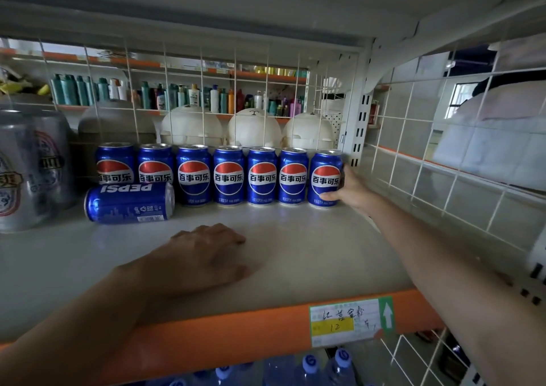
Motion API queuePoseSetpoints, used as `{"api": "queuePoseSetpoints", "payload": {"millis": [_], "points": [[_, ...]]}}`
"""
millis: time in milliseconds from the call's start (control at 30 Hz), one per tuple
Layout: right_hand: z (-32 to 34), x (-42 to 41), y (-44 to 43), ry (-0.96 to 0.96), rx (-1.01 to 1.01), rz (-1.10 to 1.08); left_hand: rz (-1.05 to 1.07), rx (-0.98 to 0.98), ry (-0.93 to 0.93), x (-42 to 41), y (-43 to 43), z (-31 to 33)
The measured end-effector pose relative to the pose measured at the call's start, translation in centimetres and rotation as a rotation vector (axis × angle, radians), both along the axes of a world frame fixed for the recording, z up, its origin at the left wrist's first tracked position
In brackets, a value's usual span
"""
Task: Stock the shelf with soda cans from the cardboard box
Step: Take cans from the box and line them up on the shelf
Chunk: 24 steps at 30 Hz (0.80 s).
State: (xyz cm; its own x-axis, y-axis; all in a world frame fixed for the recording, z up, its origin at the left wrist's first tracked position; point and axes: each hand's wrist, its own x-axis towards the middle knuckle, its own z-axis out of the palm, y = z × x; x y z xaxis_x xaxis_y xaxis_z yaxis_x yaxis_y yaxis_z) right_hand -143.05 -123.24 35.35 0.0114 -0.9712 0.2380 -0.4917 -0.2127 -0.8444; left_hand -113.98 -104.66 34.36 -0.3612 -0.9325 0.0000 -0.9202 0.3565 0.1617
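Here's the left hand, bare, its back towards the camera, knuckles and finger joints showing as soft ridges; behind it the left forearm is bare too, broadening fast towards the bottom-left corner under the wide lens. Over on the other side the right hand is bare as well, only the thumb and the side of the palm on view; the right forearm runs uncovered all the way to the frame edge, slim at the wrist, thick near the corner.
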Motion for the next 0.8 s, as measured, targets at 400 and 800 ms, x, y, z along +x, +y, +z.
{"api": "queuePoseSetpoints", "payload": {"millis": [400, 800], "points": [[-1.2, 0.5, -0.2, 0.002, -0.159, 0.001, -0.011, -0.010, 0.011, 0.0, 0.2, 0.0], [-1.8, 0.8, -0.1, 0.082, -0.205, -0.115, 0.013, 0.024, -0.035, -0.2, 0.4, 0.3]]}}
